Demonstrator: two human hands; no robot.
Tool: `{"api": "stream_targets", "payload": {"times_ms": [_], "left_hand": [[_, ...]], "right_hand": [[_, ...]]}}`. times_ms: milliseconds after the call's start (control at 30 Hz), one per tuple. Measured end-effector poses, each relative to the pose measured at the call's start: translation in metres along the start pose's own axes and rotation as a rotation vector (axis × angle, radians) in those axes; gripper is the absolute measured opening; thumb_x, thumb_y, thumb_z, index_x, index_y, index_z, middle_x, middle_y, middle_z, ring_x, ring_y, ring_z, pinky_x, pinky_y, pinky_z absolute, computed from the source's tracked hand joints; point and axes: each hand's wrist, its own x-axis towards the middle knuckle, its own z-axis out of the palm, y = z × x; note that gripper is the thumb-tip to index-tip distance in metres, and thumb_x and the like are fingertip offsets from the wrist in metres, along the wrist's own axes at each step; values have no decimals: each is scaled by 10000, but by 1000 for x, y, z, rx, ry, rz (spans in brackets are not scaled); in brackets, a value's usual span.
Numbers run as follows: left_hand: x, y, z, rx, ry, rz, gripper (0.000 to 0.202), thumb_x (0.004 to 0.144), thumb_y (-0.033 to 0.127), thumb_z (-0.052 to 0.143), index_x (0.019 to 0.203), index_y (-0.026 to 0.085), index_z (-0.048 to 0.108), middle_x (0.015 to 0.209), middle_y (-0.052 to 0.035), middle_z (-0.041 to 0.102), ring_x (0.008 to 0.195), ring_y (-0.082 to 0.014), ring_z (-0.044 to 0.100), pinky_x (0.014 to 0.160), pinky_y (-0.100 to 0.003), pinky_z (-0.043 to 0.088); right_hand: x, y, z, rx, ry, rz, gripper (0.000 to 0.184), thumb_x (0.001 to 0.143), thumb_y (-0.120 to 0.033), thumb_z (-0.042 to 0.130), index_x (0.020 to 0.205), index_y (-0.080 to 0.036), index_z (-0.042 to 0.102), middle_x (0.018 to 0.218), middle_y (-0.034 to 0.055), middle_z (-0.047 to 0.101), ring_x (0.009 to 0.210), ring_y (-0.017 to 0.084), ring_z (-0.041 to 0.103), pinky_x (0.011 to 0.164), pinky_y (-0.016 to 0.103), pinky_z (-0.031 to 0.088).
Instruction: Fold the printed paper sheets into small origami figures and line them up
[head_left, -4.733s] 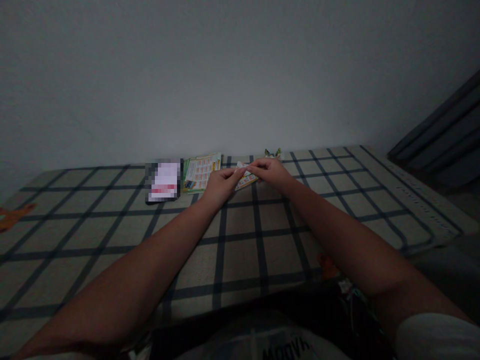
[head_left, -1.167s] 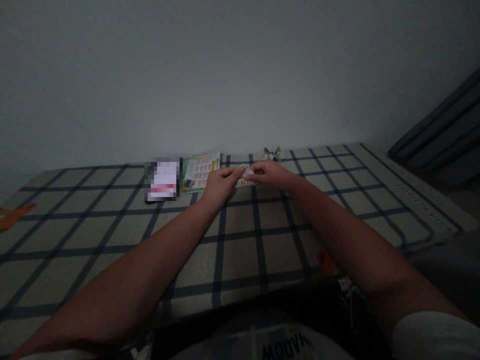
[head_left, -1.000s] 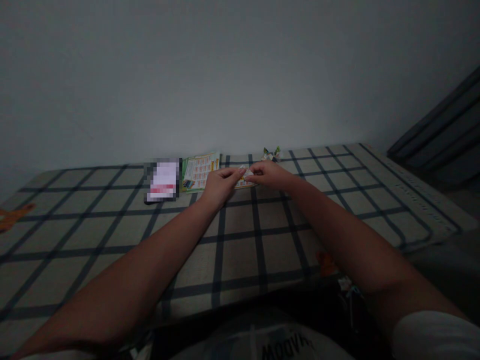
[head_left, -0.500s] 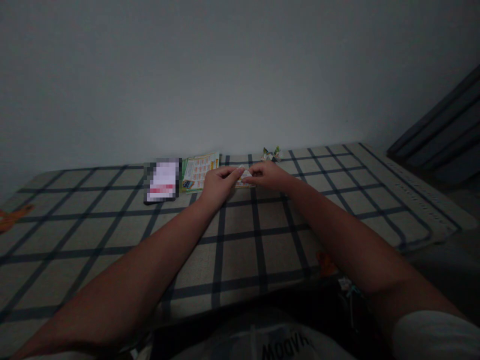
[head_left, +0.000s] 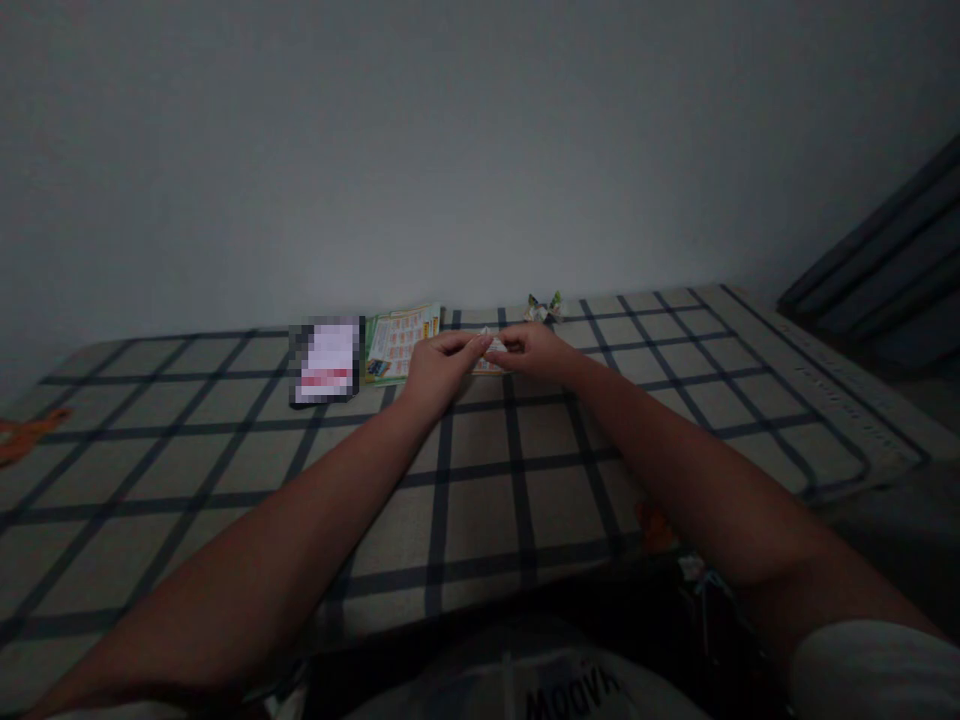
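Observation:
Both my hands meet over the middle of the table, pinching a small piece of folded printed paper [head_left: 495,346]. My left hand [head_left: 442,362] grips its left side between thumb and fingers. From the right, my right hand [head_left: 534,350] holds the other side, its fingertips close to my left thumb. Part of the paper is hidden behind the fingers. A printed leaflet [head_left: 401,340] with green edges lies flat just left of my left hand. Beyond my right hand sits a small folded paper shape [head_left: 544,307] with pointed tips.
A phone [head_left: 326,360] with a blurred-out screen lies left of the leaflet. The checked tablecloth [head_left: 480,480] covers the table, which stands against a grey wall [head_left: 480,150]. An orange item [head_left: 34,435] lies at the left edge. Dark striped fabric [head_left: 885,260] hangs at the right.
The fingers of my right hand have shifted slightly on the paper, and less of its printed side shows now. Both hands stay in nearly the same place.

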Motion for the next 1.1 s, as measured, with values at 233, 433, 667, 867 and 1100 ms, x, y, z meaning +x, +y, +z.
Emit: {"api": "stream_targets", "payload": {"times_ms": [233,433,667,867,1100], "left_hand": [[2,-3,-1,-100,61,-58,344,764,508,770,896,194,817,954,-81,796,929,-241,717,870,-370,547],[5,-4,-5,-69,2,-37,301,760,483,783,864,203,818,929,-84,793,909,-236,716,869,-374,552],[7,-11,-4,-67,-20,-76,298,747,473,782,859,198,813,898,-83,785,853,-228,706,798,-363,552],[6,-6,-6,49,-10,-33,260,773,449,751,828,201,806,872,-70,783,848,-229,704,827,-369,541],[6,-5,-5,49,-16,-37,305,767,477,756,887,202,811,896,-77,786,861,-235,705,819,-366,543]], "right_hand": [[-4,-5,-10,74,-131,44,336,843,-474,576,773,-145,591,685,-18,515,632,111,434,585,257,280],[-5,-7,-15,88,-158,43,304,833,-448,584,787,-148,605,690,-13,542,629,112,446,589,251,305],[-5,-6,-17,17,-186,28,283,831,-416,579,819,-137,628,693,-6,559,620,110,447,595,257,297],[-4,-4,-17,-62,-200,24,247,833,-387,574,816,-148,634,697,-1,568,629,121,458,604,259,288],[-5,-4,-19,-38,-198,51,266,832,-409,587,817,-147,635,698,2,567,645,125,471,598,258,291]]}}
